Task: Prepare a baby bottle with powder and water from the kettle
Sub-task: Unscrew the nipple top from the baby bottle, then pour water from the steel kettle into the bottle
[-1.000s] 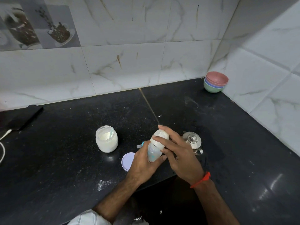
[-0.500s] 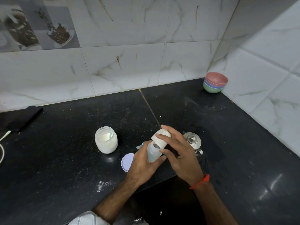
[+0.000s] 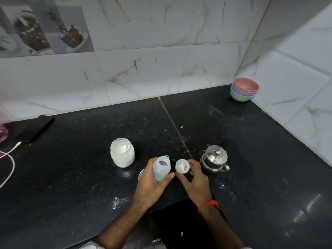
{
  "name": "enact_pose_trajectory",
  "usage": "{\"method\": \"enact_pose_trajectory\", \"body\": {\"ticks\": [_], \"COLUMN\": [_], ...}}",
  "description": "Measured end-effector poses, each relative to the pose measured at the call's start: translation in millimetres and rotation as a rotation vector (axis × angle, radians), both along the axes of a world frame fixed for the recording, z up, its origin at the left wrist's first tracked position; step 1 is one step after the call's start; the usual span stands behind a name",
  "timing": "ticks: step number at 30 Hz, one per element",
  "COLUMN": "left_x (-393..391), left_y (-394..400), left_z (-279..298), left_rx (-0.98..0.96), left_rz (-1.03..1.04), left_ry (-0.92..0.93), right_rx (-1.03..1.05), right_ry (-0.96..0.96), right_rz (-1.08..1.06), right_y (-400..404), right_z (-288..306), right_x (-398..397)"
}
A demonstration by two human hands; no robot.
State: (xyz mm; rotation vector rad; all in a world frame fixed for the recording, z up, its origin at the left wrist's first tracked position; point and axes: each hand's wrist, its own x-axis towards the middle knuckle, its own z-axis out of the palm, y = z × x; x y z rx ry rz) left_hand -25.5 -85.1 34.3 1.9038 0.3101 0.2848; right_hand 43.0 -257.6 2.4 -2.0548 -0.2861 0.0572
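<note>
- Holding the baby bottle [image 3: 161,168] at lower centre of the frame, the left hand [image 3: 152,184] wraps its body; the bottle is off the surface [image 3: 71,177].
- Right hand [image 3: 195,178] pinches the removed cap [image 3: 182,165], inner side up, just right of the bottle.
- Bottle's long axis tilts; open mouth points up and toward the back wall.
- Judgement: set the cap down clean, level the bottle, then pour from the kettle [image 3: 214,159] at right.
- Powder jar [image 3: 122,152] stands left, open.

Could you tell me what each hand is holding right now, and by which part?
The left hand grips the open baby bottle around its body. The right hand holds the bottle's removed cap by its rim, with the fingertips.
</note>
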Motion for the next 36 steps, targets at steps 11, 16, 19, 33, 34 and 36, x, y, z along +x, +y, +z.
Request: {"method": "enact_pose_trajectory", "body": {"ticks": [11,16,19,33,34,36], "left_x": [-8.8,-8.3,-6.2,6.9,7.7,10.0], "left_y": [9.9,5.9,2.0,-24.4,-25.6,-27.5], "left_z": [-6.8,-7.8,-8.6,-4.3,-4.4,-4.8], "left_rx": [0.011,0.002,0.006,-0.036,-0.033,-0.031], "left_rz": [0.030,0.021,0.018,-0.105,-0.111,-0.126], "left_ry": [0.061,0.057,0.043,-0.043,-0.043,-0.043], "right_rx": [-0.253,-0.193,-0.175,0.302,0.324,0.371], "right_ry": [0.106,0.132,-0.077,0.147,0.156,0.159], "right_rz": [-0.024,-0.010,-0.124,-0.604,-0.580,-0.530], "right_y": [3.9,-2.8,-15.2,-87.1,-87.2,-86.1], "right_z": [-41.7,-36.5,-22.9,-20.2,-22.3,-19.6], "right_x": [15.7,9.5,-4.8,45.9,48.2,49.5]}}
